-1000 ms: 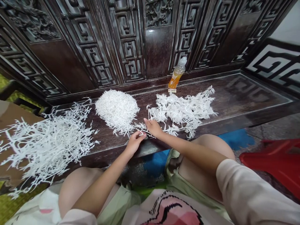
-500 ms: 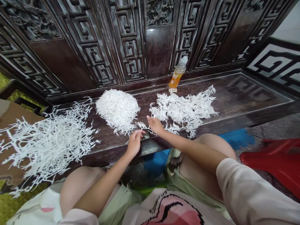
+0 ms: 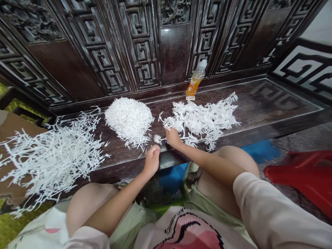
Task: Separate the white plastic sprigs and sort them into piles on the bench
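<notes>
My right hand [image 3: 173, 137] is closed on a white branch [image 3: 185, 138], which looks like plastic; part of it runs out to the right towards a flattish pile of similar branches [image 3: 204, 119]. A blurred white tip [image 3: 157, 139] shows between my two hands, just above my left fingers. Just below it, near the front edge of the bench, my left hand [image 3: 152, 157] is closed, and its fingers hide whatever is in them. Behind my left hand lies a rounded heap of small white sprigs [image 3: 129, 119].
The dark wooden bench [image 3: 256, 103] has a carved back. A large tangle of white branches [image 3: 59, 155] sits at the left, over cardboard [image 3: 15, 126]. An orange drink bottle [image 3: 196, 79] stands against the back. A red plastic stool [image 3: 301, 173] is at the right.
My left hand has turned and moved slightly right and down, its fingers now curled. The branch tip between the hands has shifted and blurred. My right hand has barely moved.
</notes>
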`<state>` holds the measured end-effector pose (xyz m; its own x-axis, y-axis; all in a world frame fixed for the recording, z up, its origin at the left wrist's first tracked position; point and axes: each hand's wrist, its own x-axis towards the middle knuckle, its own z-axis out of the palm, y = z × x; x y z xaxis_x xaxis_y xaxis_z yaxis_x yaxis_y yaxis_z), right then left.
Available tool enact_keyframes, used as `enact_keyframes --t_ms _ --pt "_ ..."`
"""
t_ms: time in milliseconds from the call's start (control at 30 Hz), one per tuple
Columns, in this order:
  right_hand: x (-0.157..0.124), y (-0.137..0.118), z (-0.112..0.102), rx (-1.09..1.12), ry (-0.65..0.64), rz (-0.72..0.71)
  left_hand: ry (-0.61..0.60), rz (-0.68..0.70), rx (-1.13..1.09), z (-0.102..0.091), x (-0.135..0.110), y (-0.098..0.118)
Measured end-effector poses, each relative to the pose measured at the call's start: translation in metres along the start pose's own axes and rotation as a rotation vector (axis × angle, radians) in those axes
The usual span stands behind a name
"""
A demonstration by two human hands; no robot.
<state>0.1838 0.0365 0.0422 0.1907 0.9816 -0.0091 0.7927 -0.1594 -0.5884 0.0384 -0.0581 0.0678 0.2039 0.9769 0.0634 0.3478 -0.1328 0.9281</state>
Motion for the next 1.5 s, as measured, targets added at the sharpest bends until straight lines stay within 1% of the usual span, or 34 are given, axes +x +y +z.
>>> enact_keyframes --t_ms 67,100,133,167,233,300,367,433,467,500,533,567,633,700,767,900,1033,1167,1233,1367,1433,1500 --pt "0.014 0.011 -0.012 -0.027 0.086 0.136 -0.036 0.088 0.034 -0.006 -0.009 0.009" --pt "0.020 0.015 -0.019 -0.032 0.127 0.134 -0.038 0.105 0.035 -0.010 -0.011 0.012" --pt "0.023 0.017 -0.024 -0.026 0.130 0.090 -0.021 0.096 0.029 -0.014 -0.011 0.012" --pt "0.023 0.018 -0.027 -0.008 0.107 0.048 0.017 0.060 0.021 -0.019 -0.007 0.010" --pt "0.016 0.012 -0.027 0.058 0.008 -0.057 0.111 -0.053 0.025 -0.028 0.007 -0.001" --pt "0.002 0.000 -0.019 0.116 -0.099 -0.163 0.205 -0.190 0.058 -0.037 0.026 -0.018" --pt "-0.011 -0.011 -0.010 0.146 -0.157 -0.241 0.306 -0.278 0.119 -0.044 0.041 -0.033" --pt "-0.019 -0.019 -0.006 0.161 -0.173 -0.286 0.431 -0.296 0.245 -0.048 0.048 -0.042" --pt "-0.021 -0.021 -0.006 0.165 -0.174 -0.301 0.473 -0.278 0.299 -0.048 0.048 -0.043" --pt "-0.021 -0.022 -0.007 0.167 -0.175 -0.311 0.482 -0.246 0.326 -0.048 0.047 -0.043" --pt "-0.022 -0.022 -0.009 0.167 -0.178 -0.314 0.454 -0.208 0.314 -0.047 0.045 -0.041" --pt "-0.022 -0.022 -0.011 0.165 -0.182 -0.315 0.390 -0.167 0.267 -0.045 0.043 -0.038" --pt "-0.023 -0.021 -0.013 0.153 -0.193 -0.325 0.215 -0.097 0.137 -0.041 0.040 -0.031" --pt "-0.025 -0.021 -0.013 0.143 -0.212 -0.360 0.073 -0.075 0.047 -0.035 0.037 -0.026" --pt "-0.027 -0.022 -0.011 0.135 -0.235 -0.412 -0.007 -0.097 0.021 -0.031 0.036 -0.024" --pt "-0.030 -0.024 -0.007 0.098 -0.243 -0.470 -0.085 -0.169 0.004 -0.028 0.035 -0.026" --pt "-0.029 -0.023 -0.005 0.073 -0.219 -0.463 -0.124 -0.232 -0.049 -0.030 0.037 -0.028" --pt "-0.026 -0.022 -0.007 0.025 -0.191 -0.446 -0.218 -0.352 -0.214 -0.030 0.037 -0.026" --pt "-0.026 -0.022 -0.008 -0.007 -0.193 -0.458 -0.235 -0.399 -0.311 -0.030 0.037 -0.026" --pt "-0.028 -0.025 -0.013 -0.069 -0.215 -0.440 -0.230 -0.408 -0.410 -0.033 0.038 -0.027" --pt "-0.028 -0.026 -0.016 -0.096 -0.225 -0.421 -0.255 -0.395 -0.397 -0.034 0.039 -0.028" --pt "-0.027 -0.027 -0.019 -0.117 -0.227 -0.398 -0.283 -0.377 -0.333 -0.034 0.040 -0.029"
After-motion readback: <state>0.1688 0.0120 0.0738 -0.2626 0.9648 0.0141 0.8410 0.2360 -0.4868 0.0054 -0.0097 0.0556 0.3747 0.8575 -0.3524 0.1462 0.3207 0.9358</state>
